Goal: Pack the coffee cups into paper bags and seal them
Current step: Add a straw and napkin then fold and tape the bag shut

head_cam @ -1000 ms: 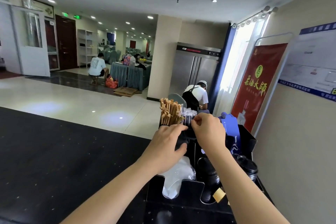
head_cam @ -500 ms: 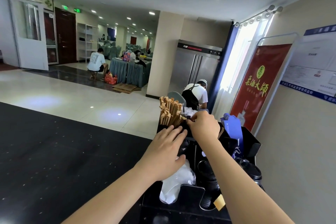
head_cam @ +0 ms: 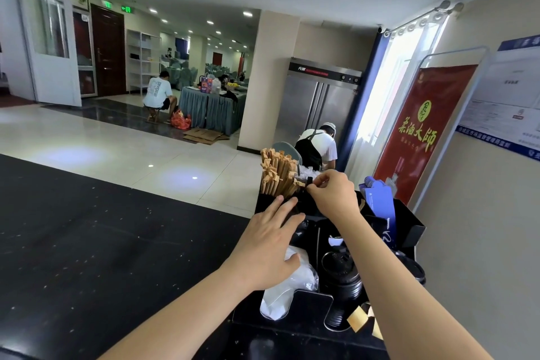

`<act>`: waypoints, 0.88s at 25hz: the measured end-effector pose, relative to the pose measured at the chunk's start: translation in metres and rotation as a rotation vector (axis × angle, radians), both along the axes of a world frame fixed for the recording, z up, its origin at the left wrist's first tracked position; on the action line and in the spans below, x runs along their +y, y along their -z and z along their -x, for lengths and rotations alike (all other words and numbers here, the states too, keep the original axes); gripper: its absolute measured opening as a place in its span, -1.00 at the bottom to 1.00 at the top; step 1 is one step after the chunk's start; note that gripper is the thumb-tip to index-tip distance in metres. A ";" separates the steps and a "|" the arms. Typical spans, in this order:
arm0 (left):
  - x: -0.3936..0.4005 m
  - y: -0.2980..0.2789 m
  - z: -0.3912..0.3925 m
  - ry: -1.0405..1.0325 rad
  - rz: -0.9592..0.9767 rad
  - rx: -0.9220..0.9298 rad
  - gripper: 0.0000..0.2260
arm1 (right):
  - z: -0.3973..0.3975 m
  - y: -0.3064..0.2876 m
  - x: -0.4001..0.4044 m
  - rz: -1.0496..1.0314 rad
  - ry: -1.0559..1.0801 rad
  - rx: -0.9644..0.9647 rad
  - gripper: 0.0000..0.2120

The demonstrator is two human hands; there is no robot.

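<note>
Here, two hands are working at one black organizer (head_cam: pixel 409 222) on the counter (head_cam: pixel 102 242): left hand (head_cam: pixel 268 245) lying flat, grip apart; right hand (head_cam: pixel 333 193) grip pinching one small black item (head_cam: pixel 309 181); two stacks of black lids (head_cam: pixel 340 275) are sitting alongside

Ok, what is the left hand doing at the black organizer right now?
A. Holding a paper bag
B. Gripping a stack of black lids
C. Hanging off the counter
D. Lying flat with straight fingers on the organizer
D: the left hand lies flat, fingers straight, on the black organizer, while the right hand pinches something small beside the brown paper-wrapped sticks.
</note>
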State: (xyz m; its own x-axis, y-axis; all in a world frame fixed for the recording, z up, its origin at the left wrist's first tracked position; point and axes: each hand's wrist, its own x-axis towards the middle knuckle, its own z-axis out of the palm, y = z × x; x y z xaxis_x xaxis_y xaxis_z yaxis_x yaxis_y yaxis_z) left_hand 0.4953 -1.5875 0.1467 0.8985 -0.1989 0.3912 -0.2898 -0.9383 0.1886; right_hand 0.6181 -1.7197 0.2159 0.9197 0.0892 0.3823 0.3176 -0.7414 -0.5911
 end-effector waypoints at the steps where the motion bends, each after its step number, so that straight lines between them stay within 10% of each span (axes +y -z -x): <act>1: 0.001 0.001 0.000 -0.001 0.003 -0.002 -0.39 | 0.000 0.001 0.000 -0.017 -0.025 0.009 -0.93; 12: 0.002 -0.005 0.001 0.025 0.098 0.019 -0.51 | 0.011 -0.015 -0.008 -0.176 -0.160 -0.105 -0.88; 22: -0.009 -0.052 0.011 0.068 0.639 -0.212 -0.60 | 0.084 -0.086 -0.020 -0.385 -0.304 -0.328 -0.91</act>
State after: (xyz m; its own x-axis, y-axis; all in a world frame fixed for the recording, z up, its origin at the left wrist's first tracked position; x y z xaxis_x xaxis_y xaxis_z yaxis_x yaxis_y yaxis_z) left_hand 0.4844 -1.5963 0.1984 0.7830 0.0767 0.6173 -0.4362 -0.6398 0.6327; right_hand 0.5344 -1.7398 0.3023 0.7032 0.1284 0.6993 0.6937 -0.3398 -0.6351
